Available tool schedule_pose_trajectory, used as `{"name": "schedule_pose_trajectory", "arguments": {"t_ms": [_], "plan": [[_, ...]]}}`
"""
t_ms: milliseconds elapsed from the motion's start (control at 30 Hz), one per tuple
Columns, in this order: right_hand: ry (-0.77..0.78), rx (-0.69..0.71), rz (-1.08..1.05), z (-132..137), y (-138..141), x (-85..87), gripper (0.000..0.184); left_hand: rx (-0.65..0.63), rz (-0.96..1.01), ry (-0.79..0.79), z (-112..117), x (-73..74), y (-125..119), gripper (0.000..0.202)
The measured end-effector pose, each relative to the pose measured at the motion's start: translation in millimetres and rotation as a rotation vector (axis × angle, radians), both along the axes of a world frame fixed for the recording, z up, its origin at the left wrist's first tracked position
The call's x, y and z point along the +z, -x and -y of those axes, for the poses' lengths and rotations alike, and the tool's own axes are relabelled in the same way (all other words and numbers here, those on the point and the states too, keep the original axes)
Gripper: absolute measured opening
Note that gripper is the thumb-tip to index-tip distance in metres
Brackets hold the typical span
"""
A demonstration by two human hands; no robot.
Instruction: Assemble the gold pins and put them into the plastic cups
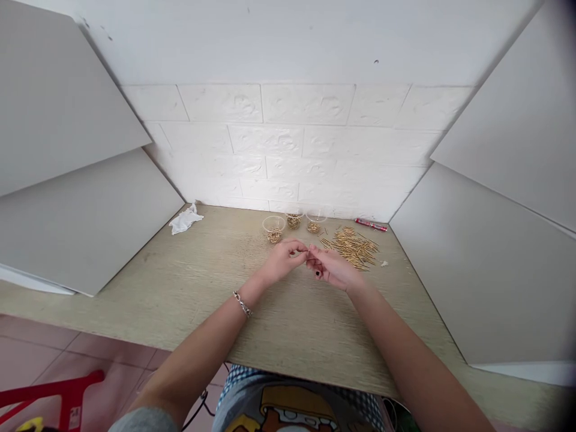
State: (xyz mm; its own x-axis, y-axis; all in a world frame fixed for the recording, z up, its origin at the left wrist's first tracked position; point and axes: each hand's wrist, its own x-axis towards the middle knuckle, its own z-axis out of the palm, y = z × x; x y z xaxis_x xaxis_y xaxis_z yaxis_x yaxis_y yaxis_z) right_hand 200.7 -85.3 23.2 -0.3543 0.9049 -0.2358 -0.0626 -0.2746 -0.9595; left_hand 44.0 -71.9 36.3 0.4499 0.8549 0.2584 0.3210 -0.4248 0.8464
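Observation:
My left hand (287,258) and my right hand (329,265) meet fingertip to fingertip above the table, both closed in a pinch. What they hold between them is too small and too covered by fingers to make out. Just beyond them stand three clear plastic cups: a left cup (274,230) and a right cup (314,225) with small gold pieces, and a middle cup (294,221) fuller of the same kind of bits. Right of my right hand lies a spread pile of thin gold sticks (355,247), like slim metal tubes or refills.
A red marker-like tube (371,225) lies at the back right, a small white scrap (384,264) nearer. Crumpled white tissue (186,219) sits at the back left. Grey panels (90,222) lean on both sides of the wooden table (198,270). A red stool (67,390) stands on the floor.

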Motion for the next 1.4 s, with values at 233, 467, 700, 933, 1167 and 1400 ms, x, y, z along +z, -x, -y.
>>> {"name": "schedule_pose_trajectory", "arguments": {"t_ms": [233,467,700,933,1167,1400], "plan": [[-0.703,-0.254,0.559,1.8,-1.3,5.3,0.044,0.078,0.256,0.247,-5.3,0.4,0.5,0.023],[-0.963,-0.191,0.758,4.7,-0.2,3.0,0.043,0.006,0.286,0.359,-5.2,-2.0,0.4,0.026],[-1.009,-0.199,0.791,3.0,-1.6,0.1,0.033,-0.031,0.319,0.407,-4.3,-2.0,-0.8,0.025],[-1.095,-0.196,0.840,4.2,-4.0,2.2,0.031,0.002,0.388,0.527,-3.7,-1.5,-1.8,0.026],[-1.133,-0.221,0.885,4.7,-5.2,0.7,0.033,0.088,0.435,0.563,-4.2,-4.1,0.1,0.027],[-1.154,-0.230,0.890,4.2,-5.8,-0.1,0.035,0.133,0.427,0.550,-5.3,-5.0,1.5,0.031]]}}
